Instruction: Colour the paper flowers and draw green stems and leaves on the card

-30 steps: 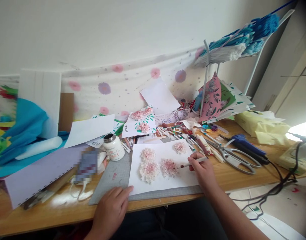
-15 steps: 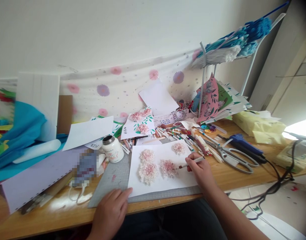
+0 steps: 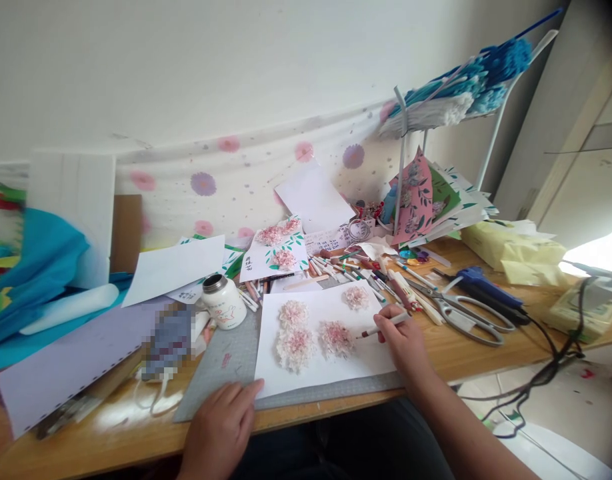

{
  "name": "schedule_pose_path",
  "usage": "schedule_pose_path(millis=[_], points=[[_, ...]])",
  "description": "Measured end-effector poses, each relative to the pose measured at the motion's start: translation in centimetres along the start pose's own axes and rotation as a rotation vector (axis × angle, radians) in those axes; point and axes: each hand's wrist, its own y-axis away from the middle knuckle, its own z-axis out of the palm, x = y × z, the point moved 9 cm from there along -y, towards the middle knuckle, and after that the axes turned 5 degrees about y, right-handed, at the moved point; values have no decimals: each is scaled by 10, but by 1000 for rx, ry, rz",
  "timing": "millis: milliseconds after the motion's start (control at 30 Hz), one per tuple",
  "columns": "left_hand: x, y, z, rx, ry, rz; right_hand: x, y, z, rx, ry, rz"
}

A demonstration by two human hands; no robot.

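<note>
In the head view my right hand [image 3: 400, 340] is closed around a slim marker [image 3: 386, 325] with a brown tip end. Its tip points left, just beside the right edge of a pink-and-white ruffled flower [image 3: 337, 339] on a white sheet of paper [image 3: 296, 381]. Several such raised flowers sit on this sheet. My left hand [image 3: 225, 415] lies with its fingers stretched out at the sheet's lower left corner, over the edge of a grey cutting mat [image 3: 211, 373]. Behind stands a finished-looking flower picture [image 3: 251, 263] with green leaves.
A white open bottle [image 3: 224, 305] stands left of the sheet. Loose markers [image 3: 356, 267] crowd the back. To the right lie large scissors [image 3: 469, 317], a blue glue gun [image 3: 491, 293] and black cables [image 3: 546, 373]. A rack holds blue pipe cleaners [image 3: 501, 63].
The marker tip has shifted slightly right, away from the flower's edge. My left hand stays at the sheet's corner. The whole view has moved a little.
</note>
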Motion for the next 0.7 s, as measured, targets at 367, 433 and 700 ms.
schedule_pose_path(millis=[367,433,700], points=[[-2,0,3,-12,2,1,2,-2,3,-24,58,18],[-2,0,3,-13,-2,0,3,-3,3,-21,67,19],[-2,1,3,-10,-6,1,1,-4,3,-15,75,17]])
